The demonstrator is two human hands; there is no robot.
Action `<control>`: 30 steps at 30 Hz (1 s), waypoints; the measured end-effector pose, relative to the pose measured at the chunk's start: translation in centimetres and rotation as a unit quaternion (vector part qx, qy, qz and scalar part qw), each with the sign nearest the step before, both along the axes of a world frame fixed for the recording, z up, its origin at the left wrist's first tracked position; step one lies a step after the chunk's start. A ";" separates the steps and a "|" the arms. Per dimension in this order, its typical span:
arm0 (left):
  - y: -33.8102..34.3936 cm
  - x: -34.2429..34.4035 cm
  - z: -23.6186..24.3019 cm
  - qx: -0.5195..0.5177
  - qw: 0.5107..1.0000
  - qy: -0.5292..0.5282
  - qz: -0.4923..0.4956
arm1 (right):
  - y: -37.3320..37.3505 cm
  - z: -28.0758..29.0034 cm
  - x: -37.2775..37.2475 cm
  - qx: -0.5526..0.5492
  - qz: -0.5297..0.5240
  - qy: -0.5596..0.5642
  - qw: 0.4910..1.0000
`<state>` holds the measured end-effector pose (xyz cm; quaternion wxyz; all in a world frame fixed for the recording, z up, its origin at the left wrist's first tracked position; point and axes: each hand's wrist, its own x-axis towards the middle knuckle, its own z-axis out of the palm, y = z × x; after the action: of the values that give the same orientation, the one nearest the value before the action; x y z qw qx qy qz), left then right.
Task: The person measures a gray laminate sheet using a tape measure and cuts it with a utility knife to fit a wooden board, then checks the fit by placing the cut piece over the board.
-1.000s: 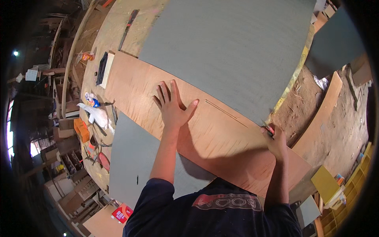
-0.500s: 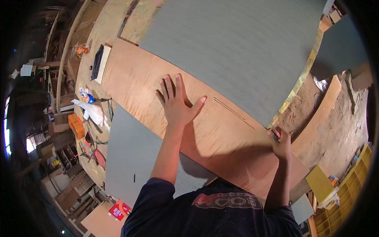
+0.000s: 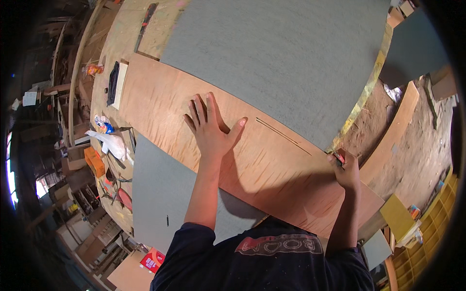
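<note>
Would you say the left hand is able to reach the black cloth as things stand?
Probably yes, with some stretch: the left hand lies open and empty on the board, and nothing seems to block the black cloth.

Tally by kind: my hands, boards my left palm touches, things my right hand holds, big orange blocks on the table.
Hands: 2 (left hand, right hand)
Brown board: 1
Small red item: 1
Orange block: 1
Total: 5

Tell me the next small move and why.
Probably press the left hand firmly on the brown board: it lies spread there, while the right hand holds a small red tool near the corner of the large gray board.
</note>
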<state>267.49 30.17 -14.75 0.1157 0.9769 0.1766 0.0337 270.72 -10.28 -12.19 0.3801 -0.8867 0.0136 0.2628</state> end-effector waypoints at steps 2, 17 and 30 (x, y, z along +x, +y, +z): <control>-0.2 0.1 0.1 -0.009 1.000 0.001 0.016 | -0.2 0.0 0.0 0.004 -0.002 -0.010 1.000; -0.3 -0.3 -0.6 -0.007 1.000 -0.002 0.002 | -0.5 -0.2 -0.3 -0.015 -0.001 -0.030 0.999; -0.2 -0.5 -0.6 -0.005 1.000 -0.021 -0.004 | -0.5 0.1 -0.2 -0.020 -0.004 0.016 1.000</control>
<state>266.95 29.94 -15.40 0.1248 0.9760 0.1702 0.0531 270.50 -10.73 -12.09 0.3628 -0.8899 0.0289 0.2749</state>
